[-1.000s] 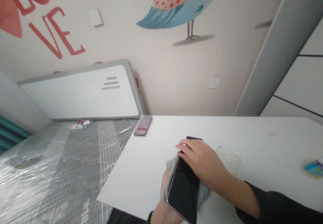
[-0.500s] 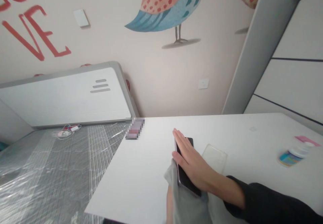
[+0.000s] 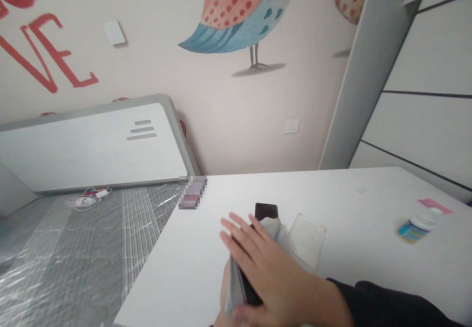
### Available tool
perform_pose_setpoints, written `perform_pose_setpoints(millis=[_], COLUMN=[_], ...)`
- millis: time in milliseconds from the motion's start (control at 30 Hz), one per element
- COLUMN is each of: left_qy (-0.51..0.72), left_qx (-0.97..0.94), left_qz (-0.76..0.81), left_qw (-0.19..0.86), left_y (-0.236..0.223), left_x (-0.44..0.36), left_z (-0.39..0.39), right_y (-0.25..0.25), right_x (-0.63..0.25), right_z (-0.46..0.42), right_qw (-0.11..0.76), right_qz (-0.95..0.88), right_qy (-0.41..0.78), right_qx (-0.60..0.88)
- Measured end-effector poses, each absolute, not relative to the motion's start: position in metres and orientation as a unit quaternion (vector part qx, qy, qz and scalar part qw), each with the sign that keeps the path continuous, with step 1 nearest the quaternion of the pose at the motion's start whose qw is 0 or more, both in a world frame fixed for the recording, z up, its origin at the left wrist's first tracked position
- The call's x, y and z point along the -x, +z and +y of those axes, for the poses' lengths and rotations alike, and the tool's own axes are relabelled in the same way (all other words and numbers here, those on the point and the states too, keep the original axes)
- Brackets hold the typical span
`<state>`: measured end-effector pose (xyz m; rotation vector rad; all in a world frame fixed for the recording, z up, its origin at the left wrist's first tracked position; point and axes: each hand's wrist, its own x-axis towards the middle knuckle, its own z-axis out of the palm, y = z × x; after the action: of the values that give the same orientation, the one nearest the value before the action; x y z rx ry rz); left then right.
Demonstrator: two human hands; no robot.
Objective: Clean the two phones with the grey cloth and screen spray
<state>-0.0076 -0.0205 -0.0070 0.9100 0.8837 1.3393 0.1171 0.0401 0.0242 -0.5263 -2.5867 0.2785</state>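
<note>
Head view: phone [image 3: 251, 290] between both hands, grey cloth [image 3: 271, 227] against it. Right hand [image 3: 264, 274] flat over phone, fingers straight, slightly spread. Left hand [image 3: 223, 290] at phone's left, mostly hidden, can't tell grip. Clear case [image 3: 307, 238] right of phone; bottle [image 3: 413, 228] farther right.

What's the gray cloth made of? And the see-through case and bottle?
Gray cloth: fabric, matte, with soft folds.
See-through case: likely smooth plastic or silicone; the table shows through.
Bottle: probably plastic, with an even, smooth-looking white surface; blur leaves it unsure.
</note>
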Motion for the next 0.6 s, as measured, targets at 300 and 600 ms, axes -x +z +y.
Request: perform_pose_setpoints(millis=[300,600], left_qy=[0.575,0.583], left_qx=[-0.387,-0.297], left_qz=[0.352,0.325], left_qw=[0.628,0.683], left_y=[-0.005,-0.008], left_x=[0.01,-0.004], left_z=[-0.008,-0.015], right_y=[0.024,0.017], right_x=[-0.117,-0.124], right_z=[0.037,0.057], right_qw=[0.241,0.316], right_qz=[-0.944,-0.913], right_qy=[0.088,0.063], right_qx=[0.206,0.25])
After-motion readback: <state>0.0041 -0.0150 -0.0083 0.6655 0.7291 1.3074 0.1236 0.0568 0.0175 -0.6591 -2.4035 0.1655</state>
